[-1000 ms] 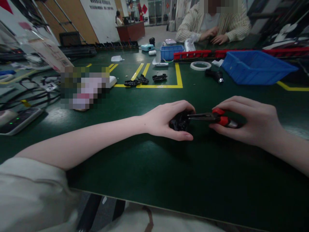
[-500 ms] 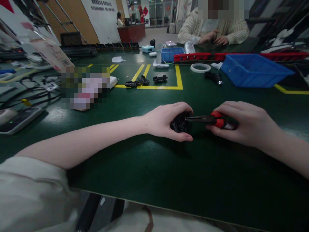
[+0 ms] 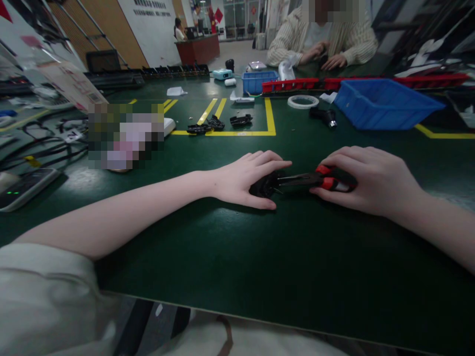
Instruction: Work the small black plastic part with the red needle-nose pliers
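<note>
My left hand point(image 3: 247, 180) is curled around a small black plastic part point(image 3: 264, 187), low over the green table. Thumb and forefinger reach out on either side of the part, and its far side is hidden in the palm. In my right hand point(image 3: 371, 178) are needle-nose pliers point(image 3: 300, 179) with red and black handles. Their jaws point left, and the tips meet the edge of the black part. A thin sliver sticks out near the tips; what it is I cannot make out.
Several black plastic pieces point(image 3: 241, 120) lie by the yellow tape lines. Behind them are a blue bin point(image 3: 386, 106), a roll of white tape point(image 3: 303, 102) and a black tool point(image 3: 323, 116). A phone-like device point(image 3: 31, 185) and cables lie left. A person sits opposite.
Both hands, the black part and the pliers have shifted slightly left and up in view. The fingers of my left hand have stretched out more, and the plier tips remain at the part.
</note>
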The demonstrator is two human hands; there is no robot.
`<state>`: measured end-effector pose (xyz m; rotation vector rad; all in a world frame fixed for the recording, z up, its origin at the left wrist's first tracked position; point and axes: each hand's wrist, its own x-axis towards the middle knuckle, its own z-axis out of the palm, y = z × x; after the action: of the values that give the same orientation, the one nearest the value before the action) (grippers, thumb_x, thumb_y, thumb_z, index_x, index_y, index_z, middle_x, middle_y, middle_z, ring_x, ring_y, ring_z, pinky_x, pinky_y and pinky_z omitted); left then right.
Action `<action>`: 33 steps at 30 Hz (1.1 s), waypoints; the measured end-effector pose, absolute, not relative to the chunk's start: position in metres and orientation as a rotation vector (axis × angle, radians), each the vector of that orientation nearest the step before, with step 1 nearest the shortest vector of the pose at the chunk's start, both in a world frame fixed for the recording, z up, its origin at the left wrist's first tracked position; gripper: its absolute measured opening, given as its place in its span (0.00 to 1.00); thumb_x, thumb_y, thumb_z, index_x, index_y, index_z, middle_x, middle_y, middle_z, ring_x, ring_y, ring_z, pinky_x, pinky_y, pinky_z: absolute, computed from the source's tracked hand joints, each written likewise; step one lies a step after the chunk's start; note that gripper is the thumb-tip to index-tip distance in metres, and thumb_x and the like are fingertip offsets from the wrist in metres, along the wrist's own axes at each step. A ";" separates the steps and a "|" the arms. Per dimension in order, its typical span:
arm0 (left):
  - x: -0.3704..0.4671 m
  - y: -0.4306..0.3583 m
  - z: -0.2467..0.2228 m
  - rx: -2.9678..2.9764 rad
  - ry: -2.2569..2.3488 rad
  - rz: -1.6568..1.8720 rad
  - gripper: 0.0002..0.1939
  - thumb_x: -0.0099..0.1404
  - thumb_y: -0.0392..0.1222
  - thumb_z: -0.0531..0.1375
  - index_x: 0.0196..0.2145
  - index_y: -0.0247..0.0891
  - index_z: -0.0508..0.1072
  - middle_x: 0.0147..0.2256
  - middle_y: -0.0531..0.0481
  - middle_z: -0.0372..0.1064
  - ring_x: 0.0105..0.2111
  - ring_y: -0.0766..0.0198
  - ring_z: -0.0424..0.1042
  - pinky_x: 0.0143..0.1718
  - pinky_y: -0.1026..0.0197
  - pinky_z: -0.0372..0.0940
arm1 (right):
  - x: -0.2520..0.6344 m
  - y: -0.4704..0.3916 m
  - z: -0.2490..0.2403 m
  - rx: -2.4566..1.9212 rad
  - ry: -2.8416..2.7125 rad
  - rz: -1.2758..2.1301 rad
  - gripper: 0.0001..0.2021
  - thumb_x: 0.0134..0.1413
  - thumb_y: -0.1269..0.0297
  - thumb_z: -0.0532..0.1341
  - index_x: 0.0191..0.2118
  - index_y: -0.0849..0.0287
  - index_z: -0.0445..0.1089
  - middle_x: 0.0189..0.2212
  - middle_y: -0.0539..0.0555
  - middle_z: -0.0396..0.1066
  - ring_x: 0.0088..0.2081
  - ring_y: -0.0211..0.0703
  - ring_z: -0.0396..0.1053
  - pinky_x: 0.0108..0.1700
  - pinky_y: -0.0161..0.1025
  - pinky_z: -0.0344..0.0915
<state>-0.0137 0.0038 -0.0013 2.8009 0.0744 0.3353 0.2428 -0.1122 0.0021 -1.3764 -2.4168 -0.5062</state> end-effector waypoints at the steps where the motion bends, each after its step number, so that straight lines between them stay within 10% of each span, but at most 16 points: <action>1: -0.014 0.004 -0.001 2.787 0.072 0.343 0.42 0.60 0.60 0.60 0.64 0.35 0.51 0.58 0.35 0.54 0.55 0.44 0.59 0.55 0.44 0.58 | 0.243 -0.112 0.002 -1.391 -2.402 -0.495 0.16 0.56 0.50 0.57 0.38 0.60 0.67 0.35 0.63 0.71 0.32 0.54 0.68 0.31 0.49 0.65; 10: -0.024 0.006 -0.003 2.643 0.095 0.409 0.37 0.63 0.48 0.60 0.63 0.35 0.50 0.57 0.36 0.53 0.52 0.52 0.63 0.51 0.52 0.65 | 0.256 -0.108 0.000 -1.511 -2.352 -0.572 0.21 0.55 0.44 0.56 0.39 0.60 0.68 0.35 0.61 0.71 0.31 0.51 0.68 0.30 0.45 0.62; 18: -0.024 0.002 0.004 2.680 0.170 0.404 0.21 0.63 0.37 0.58 0.53 0.31 0.64 0.45 0.41 0.66 0.45 0.58 0.67 0.47 0.57 0.64 | 0.260 -0.104 0.008 -1.474 -2.472 -0.626 0.24 0.57 0.48 0.56 0.49 0.63 0.67 0.44 0.66 0.70 0.46 0.61 0.67 0.49 0.57 0.59; 33: -0.022 0.001 0.003 2.831 0.138 0.337 0.25 0.63 0.51 0.55 0.54 0.34 0.65 0.48 0.40 0.66 0.46 0.52 0.65 0.47 0.52 0.60 | 0.190 -0.116 -0.006 -1.252 -2.406 -0.112 0.06 0.59 0.68 0.57 0.37 0.59 0.71 0.35 0.56 0.72 0.38 0.45 0.69 0.40 0.44 0.65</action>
<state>-0.0222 0.0012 0.0033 2.8310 0.1381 0.3373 0.1897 -0.1162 -0.0060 -1.2520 -2.4065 -0.1124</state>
